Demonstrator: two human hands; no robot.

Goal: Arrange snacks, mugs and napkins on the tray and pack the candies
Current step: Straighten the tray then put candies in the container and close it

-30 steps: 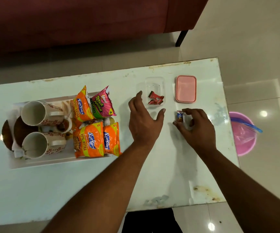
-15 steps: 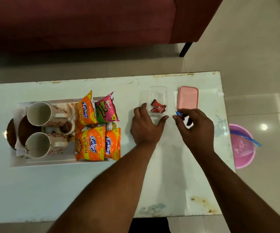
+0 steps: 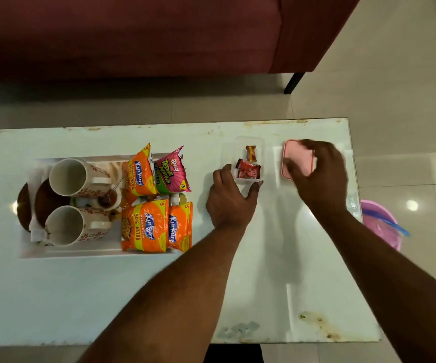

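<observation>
A clear plastic container [image 3: 261,145] on the white table holds red-wrapped candies [image 3: 248,170]. My left hand [image 3: 231,200] holds its near end between thumb and forefinger. To its right my right hand [image 3: 319,174], blurred, grips the pink lid [image 3: 297,158], which lies on the table. At the left, the white tray [image 3: 80,254] carries two patterned mugs [image 3: 67,176] lying on their sides on napkins [image 3: 37,231], orange Kurkure packets [image 3: 144,226] and a pink Bingo packet [image 3: 172,169].
Brown round plates [image 3: 25,205] lean at the tray's left end. A pink bucket [image 3: 380,224] stands on the floor by the table's right edge. A maroon sofa [image 3: 133,35] with a black leg [image 3: 294,82] runs along the far side.
My right hand carried a small candy from the table to the container, left it there, then moved right onto the pink lid. My left hand closed in on the container's near end.
</observation>
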